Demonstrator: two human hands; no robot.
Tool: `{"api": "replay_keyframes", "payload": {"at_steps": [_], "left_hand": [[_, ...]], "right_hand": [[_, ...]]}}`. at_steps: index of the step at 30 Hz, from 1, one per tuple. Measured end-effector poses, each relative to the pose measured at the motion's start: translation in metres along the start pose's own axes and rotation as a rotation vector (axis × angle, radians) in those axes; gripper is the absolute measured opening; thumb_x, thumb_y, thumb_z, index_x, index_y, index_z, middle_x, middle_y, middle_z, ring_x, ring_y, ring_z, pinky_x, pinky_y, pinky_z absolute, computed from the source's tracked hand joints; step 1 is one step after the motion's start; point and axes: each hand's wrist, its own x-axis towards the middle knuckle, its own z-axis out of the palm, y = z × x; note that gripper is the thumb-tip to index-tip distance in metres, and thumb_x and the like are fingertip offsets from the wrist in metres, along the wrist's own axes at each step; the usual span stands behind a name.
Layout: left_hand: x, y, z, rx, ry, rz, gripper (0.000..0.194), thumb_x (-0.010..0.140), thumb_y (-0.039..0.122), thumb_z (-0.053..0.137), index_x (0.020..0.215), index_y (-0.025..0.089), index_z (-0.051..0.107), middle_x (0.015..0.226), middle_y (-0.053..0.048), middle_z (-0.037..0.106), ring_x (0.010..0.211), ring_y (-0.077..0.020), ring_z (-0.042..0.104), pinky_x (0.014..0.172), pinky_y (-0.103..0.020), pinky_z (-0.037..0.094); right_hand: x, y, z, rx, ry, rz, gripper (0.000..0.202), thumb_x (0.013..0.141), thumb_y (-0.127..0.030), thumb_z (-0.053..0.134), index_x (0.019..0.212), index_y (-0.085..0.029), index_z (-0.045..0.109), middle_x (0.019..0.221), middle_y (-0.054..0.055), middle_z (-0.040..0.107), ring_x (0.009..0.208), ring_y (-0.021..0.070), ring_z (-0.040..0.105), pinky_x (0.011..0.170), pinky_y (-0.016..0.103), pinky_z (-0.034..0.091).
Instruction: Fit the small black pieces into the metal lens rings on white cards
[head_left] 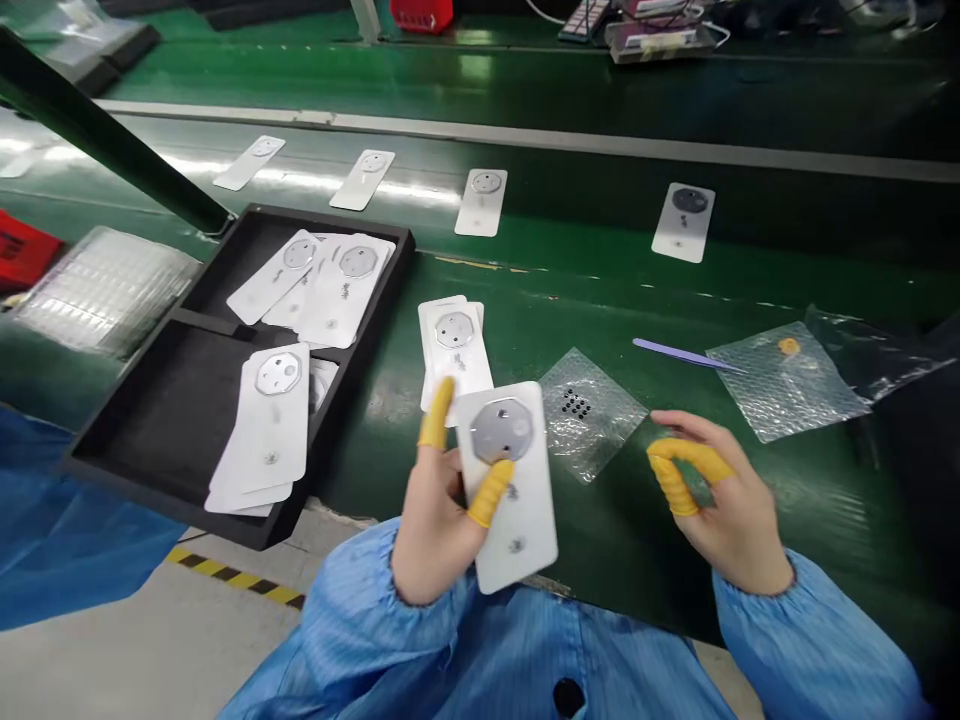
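Observation:
My left hand, with yellow finger covers, grips a white card that has a grey octagonal part near its top. Behind it a small pile of similar cards lies on the green table. My right hand is raised at the right, thumb and index finger pressed together in a ring; whether something tiny is between them is hidden. Between the hands lies a square of bubble wrap with several small black dots. Purple tweezers rest beyond my right hand, their tip over another bubble wrap piece.
A black divided tray with stacked cards stands at the left, beside clear plastic trays and a red bin. Single cards lie in a row across the far green surface. Another person's blue sleeve shows at the left edge.

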Motion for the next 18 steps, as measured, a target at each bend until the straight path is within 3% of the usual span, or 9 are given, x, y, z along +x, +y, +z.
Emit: {"api": "replay_keyframes", "payload": {"at_steps": [2,4,7,13,18], "left_hand": [[0.003,0.000,0.022,-0.057,-0.127,-0.056,0.051,0.079,0.030,0.070,0.126,0.014,0.054,0.084,-0.007,0.076,0.070,-0.0212,0.073,0.061,-0.027,0.061],[0.004,0.001,0.039,-0.077,-0.250,-0.093,0.039,0.078,0.032,0.071,0.111,0.012,0.065,0.081,-0.007,0.077,0.069,-0.0225,0.073,0.060,-0.027,0.061],[0.000,0.002,0.051,-0.031,-0.345,-0.033,0.034,0.079,0.029,0.070,0.110,0.014,0.067,0.079,-0.004,0.077,0.070,-0.0219,0.073,0.061,-0.027,0.061],[-0.009,0.005,0.051,0.127,-0.333,0.116,0.031,0.083,0.023,0.065,0.113,0.017,0.067,0.092,-0.003,0.076,0.073,-0.0189,0.072,0.065,-0.024,0.061],[-0.012,0.008,0.051,0.131,-0.370,0.120,0.043,0.080,0.019,0.067,0.122,0.013,0.061,0.095,-0.006,0.075,0.078,-0.0195,0.072,0.072,-0.025,0.061]], "right_hand": [[0.002,-0.022,-0.006,0.010,0.143,-0.011,0.018,0.083,-0.013,0.060,0.099,-0.022,0.059,0.104,0.008,0.063,0.100,0.0226,0.062,0.089,0.040,0.053],[0.004,-0.039,-0.004,0.043,0.169,-0.040,0.027,0.081,-0.013,0.062,0.106,-0.024,0.058,0.096,0.005,0.064,0.093,0.0209,0.063,0.097,0.042,0.049],[0.003,-0.047,0.002,0.104,0.067,-0.042,0.037,0.083,-0.013,0.061,0.118,-0.024,0.053,0.097,0.003,0.066,0.090,0.0194,0.065,0.106,0.044,0.041],[0.001,-0.044,-0.006,0.164,-0.025,-0.084,0.048,0.088,-0.014,0.050,0.133,-0.031,0.044,0.100,0.001,0.070,0.093,0.0215,0.068,0.104,0.048,0.042],[-0.008,-0.043,-0.009,0.046,-0.049,-0.198,0.044,0.088,-0.016,0.049,0.131,-0.028,0.049,0.123,0.007,0.063,0.114,0.0255,0.060,0.105,0.051,0.042]]}}
